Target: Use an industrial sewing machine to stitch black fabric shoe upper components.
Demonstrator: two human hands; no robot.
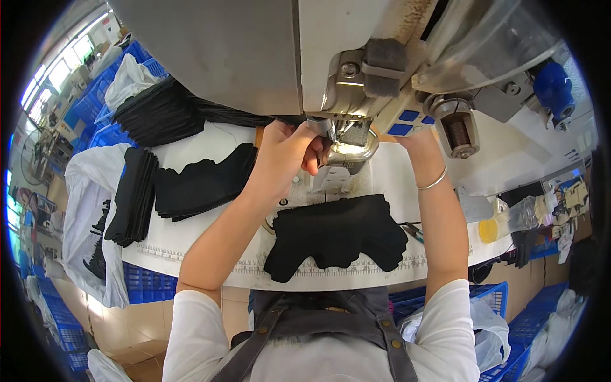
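Needle area of the sewing machine is where both hands work, at 12 o'clock from the person, under a small bright lamp. The left hand has its fingers curled and pinched right at the presser foot, probably on thread or a small part; what it grips is too small to tell. The right hand reaches behind the machine head at 1 o'clock; its fingers are hidden, so I cannot tell whether they are open or closed.

I think the main risk is the fingertips so near the needle: if the machine starts, they could be pricked. The bracelet on the right wrist could also catch on the thread spool just beside it.

A black fabric piece lies loose on the white table at 6 o'clock of the needle, and a forearm could push it off the edge. Stacks of black pieces lie at 9 o'clock, and more at 10 o'clock. Blue crates stand behind them. The big machine head blocks the view of the right hand.
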